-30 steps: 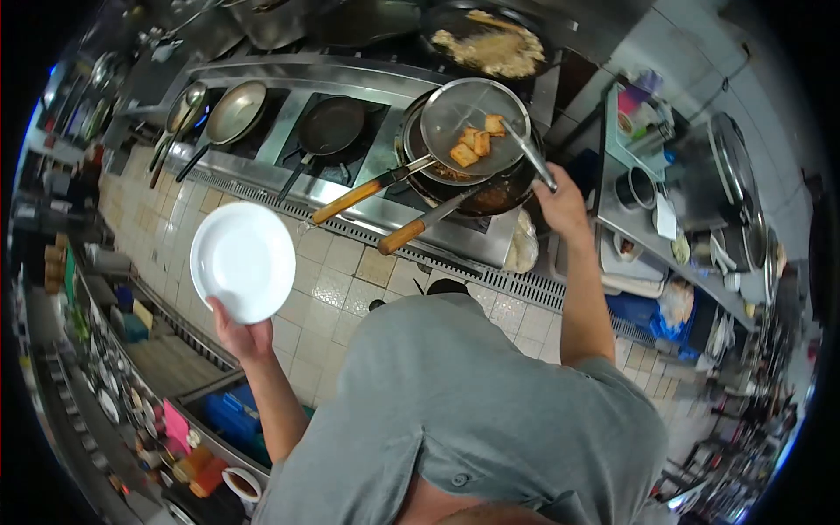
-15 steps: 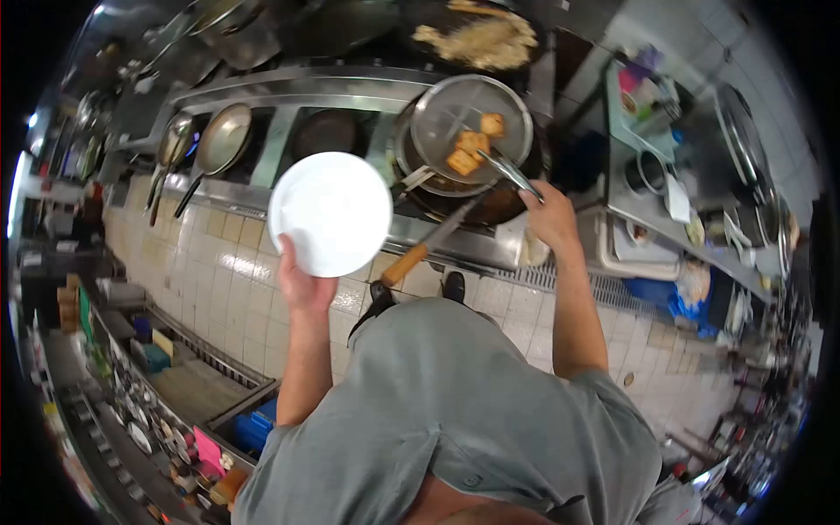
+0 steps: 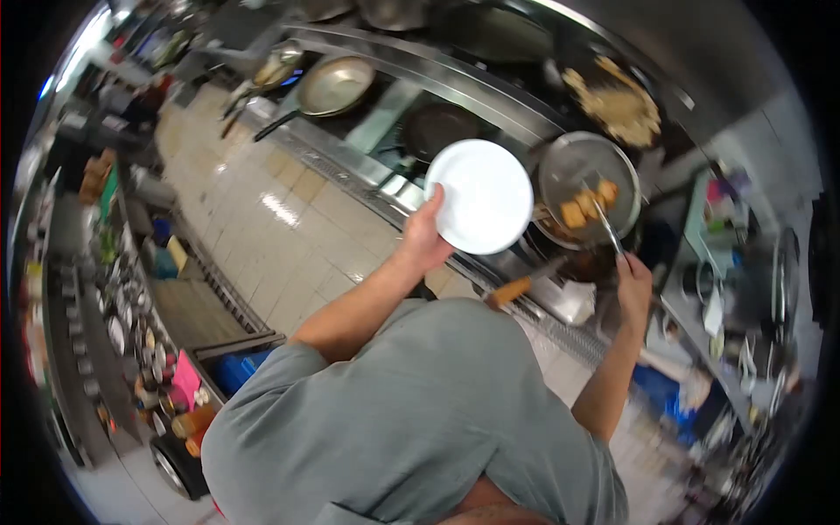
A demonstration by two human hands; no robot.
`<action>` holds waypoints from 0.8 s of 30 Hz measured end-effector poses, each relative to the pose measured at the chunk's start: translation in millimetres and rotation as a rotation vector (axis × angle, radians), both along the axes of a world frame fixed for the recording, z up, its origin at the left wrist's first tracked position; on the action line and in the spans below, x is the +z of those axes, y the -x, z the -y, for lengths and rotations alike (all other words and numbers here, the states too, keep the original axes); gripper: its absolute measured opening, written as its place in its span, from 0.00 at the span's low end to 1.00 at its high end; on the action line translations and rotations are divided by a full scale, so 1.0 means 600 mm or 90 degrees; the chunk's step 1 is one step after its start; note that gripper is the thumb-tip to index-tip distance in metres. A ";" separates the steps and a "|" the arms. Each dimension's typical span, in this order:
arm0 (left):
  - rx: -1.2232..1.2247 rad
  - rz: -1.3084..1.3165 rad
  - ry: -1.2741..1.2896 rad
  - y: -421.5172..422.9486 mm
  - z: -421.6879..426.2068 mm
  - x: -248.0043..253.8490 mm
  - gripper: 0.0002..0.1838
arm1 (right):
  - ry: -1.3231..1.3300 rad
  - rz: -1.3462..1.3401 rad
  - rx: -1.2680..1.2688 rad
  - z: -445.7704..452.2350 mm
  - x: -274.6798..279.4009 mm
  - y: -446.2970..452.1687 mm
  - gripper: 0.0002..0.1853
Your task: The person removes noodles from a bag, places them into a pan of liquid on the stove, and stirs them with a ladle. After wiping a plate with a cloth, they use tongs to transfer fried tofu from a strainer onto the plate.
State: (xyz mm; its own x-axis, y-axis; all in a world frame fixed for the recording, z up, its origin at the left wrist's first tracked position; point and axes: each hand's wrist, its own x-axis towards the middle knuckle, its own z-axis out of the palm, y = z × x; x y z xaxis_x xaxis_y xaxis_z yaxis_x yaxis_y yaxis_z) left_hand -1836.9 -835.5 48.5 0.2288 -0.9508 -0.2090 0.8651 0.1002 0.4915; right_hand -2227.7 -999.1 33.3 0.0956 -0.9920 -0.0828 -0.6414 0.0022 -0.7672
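Observation:
My left hand [image 3: 426, 234] is closed on the rim of a bare white plate [image 3: 483, 197], thumb on top, just left of the strainer. My right hand [image 3: 635, 278] grips metal tongs [image 3: 612, 234], whose tips are among several golden-brown fried cubes [image 3: 574, 213]. These cubes sit in the lower part of a round mesh strainer [image 3: 569, 166] resting over a pan on the stove. Whether the tongs pinch a cube is too small to tell. A wooden handle [image 3: 512, 290] sticks out toward me below the strainer.
Behind the strainer, a dark wok [image 3: 617, 101] holds pale food. Frying pans [image 3: 335, 86] stand on the range to the left, with a dark pan [image 3: 440, 129] behind the plate. At right is a side counter [image 3: 696, 236] with containers. A tiled floor [image 3: 289, 206] lies left.
The whole view has turned, shifting the stove rightward. My left hand has brought the plate closer to the strainer. The tongs stay at the cubes, which now sit closer together.

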 end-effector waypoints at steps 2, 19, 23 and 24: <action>-0.040 0.008 -0.020 0.017 0.015 0.006 0.37 | 0.064 -0.004 0.049 -0.051 0.093 -0.039 0.18; -0.085 -0.087 -0.026 0.089 0.062 -0.045 0.37 | 0.196 -0.169 0.016 -0.092 0.215 -0.092 0.19; -0.061 -0.073 0.008 0.055 0.039 -0.037 0.38 | -0.004 -0.140 -0.029 -0.044 0.104 -0.008 0.20; -0.039 -0.059 0.014 0.044 0.032 -0.032 0.38 | -0.003 -0.139 -0.032 -0.042 0.098 -0.002 0.20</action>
